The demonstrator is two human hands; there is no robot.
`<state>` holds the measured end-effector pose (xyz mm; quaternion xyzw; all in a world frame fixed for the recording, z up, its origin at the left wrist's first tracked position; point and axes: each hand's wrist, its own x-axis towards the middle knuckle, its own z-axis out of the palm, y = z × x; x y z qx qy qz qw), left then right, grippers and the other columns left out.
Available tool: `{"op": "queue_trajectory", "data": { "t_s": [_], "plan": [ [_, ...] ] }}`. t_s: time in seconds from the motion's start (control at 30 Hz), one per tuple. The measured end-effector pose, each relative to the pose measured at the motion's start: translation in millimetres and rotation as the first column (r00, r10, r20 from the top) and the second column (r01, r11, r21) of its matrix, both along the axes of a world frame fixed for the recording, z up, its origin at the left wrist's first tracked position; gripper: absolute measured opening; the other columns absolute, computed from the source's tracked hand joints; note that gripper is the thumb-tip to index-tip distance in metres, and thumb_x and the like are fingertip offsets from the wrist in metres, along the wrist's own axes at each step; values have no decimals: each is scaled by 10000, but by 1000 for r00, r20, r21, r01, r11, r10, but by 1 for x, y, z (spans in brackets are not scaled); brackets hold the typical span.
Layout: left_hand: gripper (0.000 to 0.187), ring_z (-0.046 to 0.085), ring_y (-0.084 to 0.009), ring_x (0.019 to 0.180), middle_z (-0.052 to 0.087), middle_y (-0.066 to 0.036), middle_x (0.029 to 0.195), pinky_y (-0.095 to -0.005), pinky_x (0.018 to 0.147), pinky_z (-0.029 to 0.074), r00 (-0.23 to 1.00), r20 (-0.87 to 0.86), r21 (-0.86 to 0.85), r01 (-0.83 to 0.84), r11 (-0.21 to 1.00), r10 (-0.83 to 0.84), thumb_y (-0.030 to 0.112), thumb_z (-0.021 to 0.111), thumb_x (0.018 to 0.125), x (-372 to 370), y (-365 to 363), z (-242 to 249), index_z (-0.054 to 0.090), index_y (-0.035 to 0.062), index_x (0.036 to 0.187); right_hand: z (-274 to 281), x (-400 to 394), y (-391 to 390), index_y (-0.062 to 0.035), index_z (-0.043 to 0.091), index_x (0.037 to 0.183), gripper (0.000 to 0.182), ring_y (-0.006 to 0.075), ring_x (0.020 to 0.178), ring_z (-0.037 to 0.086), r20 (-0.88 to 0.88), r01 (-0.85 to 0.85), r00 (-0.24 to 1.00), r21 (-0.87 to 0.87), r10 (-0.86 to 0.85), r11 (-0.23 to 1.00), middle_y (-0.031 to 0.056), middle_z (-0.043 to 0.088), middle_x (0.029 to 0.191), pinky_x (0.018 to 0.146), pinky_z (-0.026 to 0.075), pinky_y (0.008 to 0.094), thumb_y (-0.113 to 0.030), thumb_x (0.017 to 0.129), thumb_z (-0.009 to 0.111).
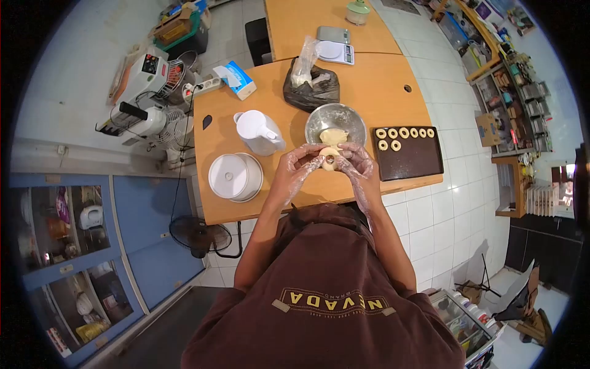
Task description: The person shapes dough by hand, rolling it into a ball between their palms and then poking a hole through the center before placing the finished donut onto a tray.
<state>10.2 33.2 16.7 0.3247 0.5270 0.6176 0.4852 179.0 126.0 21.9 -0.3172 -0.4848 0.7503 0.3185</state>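
Observation:
Between my floury hands is a ring of pale dough point(330, 151) with a hole in its middle. My left hand point(300, 172) grips the ring's left side with thumb and fingers, and my right hand point(361, 169) grips its right side. Just beyond them stands a steel mixing bowl point(355, 117), dusted with flour, with a lump of dough point(334, 136) inside. To the right, a dark baking tray point(410, 161) carries several dough rings point(404, 132) along its far side.
On the wooden table point(295, 200) are a white lidded tub point(230, 176), a white pitcher point(259, 131), a tissue pack point(238, 80), a black plastic bag point(313, 93) and a white kitchen scale point(335, 52). A black fan point(200, 237) is at lower left.

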Motion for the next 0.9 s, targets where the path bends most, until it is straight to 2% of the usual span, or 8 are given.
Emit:
{"op": "queue_trajectory", "data": {
  "t_s": [0.17, 0.27, 0.37, 0.47, 0.57, 0.67, 0.77, 0.9],
  "plan": [
    [293, 670, -135, 1061, 717, -88, 1182, -286, 956, 526, 993, 65, -8, 96, 995, -95, 95, 669, 1006, 7, 14, 3, 667, -25, 1274, -1, 15, 3, 11, 624, 1273, 319, 132, 1017, 659, 33, 35, 999, 48, -36, 998, 54, 692, 1087, 921, 537, 286, -2, 962, 693],
    [248, 655, -143, 1107, 703, -90, 1199, -321, 966, 543, 973, 180, -75, 159, 984, -144, 131, 622, 1042, 9, 22, 14, 670, 5, 1250, 3, 22, 4, 14, 621, 1266, 320, 137, 1031, 660, 9, 61, 998, 59, -62, 996, 55, 685, 1101, 925, 535, 289, 11, 954, 695],
    [238, 654, -147, 1109, 696, -94, 1205, -325, 969, 546, 977, 118, -86, 186, 979, -176, 138, 632, 1038, 11, 25, 4, 660, 6, 1234, 0, 27, 6, 19, 627, 1250, 325, 141, 1033, 662, 25, 52, 998, 129, -56, 990, 49, 678, 1127, 929, 531, 289, 5, 939, 718],
    [227, 659, -147, 1097, 702, -89, 1178, -327, 978, 543, 983, -7, -57, 182, 982, -182, 117, 657, 1021, 16, 29, 7, 657, -3, 1213, -1, 27, 9, 27, 636, 1230, 315, 132, 991, 672, 93, 7, 995, 231, -29, 973, 49, 696, 1082, 897, 546, 298, -6, 932, 731],
    [226, 668, -148, 1077, 707, -80, 1160, -327, 989, 538, 968, -135, -81, 204, 976, -213, 73, 684, 996, 15, 30, 0, 651, -13, 1202, 10, 26, 12, 5, 663, 1211, 334, 201, 933, 731, 315, -93, 947, 462, -65, 882, 130, 733, 1040, 840, 576, 340, -5, 889, 748],
    [225, 675, -145, 1065, 711, -79, 1125, -323, 989, 539, 968, -172, -134, 159, 978, -181, 21, 700, 968, 19, 29, 12, 651, -26, 1182, 21, 24, 14, 2, 698, 1150, 278, 239, 863, 729, 351, -132, 922, 680, -163, 721, 156, 736, 968, 803, 569, 356, -1, 878, 752],
    [262, 677, -150, 1071, 705, -88, 1104, -323, 986, 542, 941, -301, -96, 129, 987, -152, -2, 717, 945, 21, 29, 18, 636, -28, 1193, 12, 24, 16, -13, 726, 1131, 284, 329, 879, 726, 340, -124, 908, 779, -247, 614, 190, 730, 1006, 799, 567, 386, 9, 849, 755],
    [315, 680, -155, 1067, 696, -94, 1104, -325, 973, 549, 961, -260, -107, 70, 992, -96, -12, 725, 933, 25, 31, 18, 611, -19, 1226, 12, 22, 16, -20, 734, 1157, 308, 362, 909, 724, 368, -150, 897, 775, -246, 614, 196, 732, 1042, 798, 567, 409, 15, 851, 749]
  ]
}}
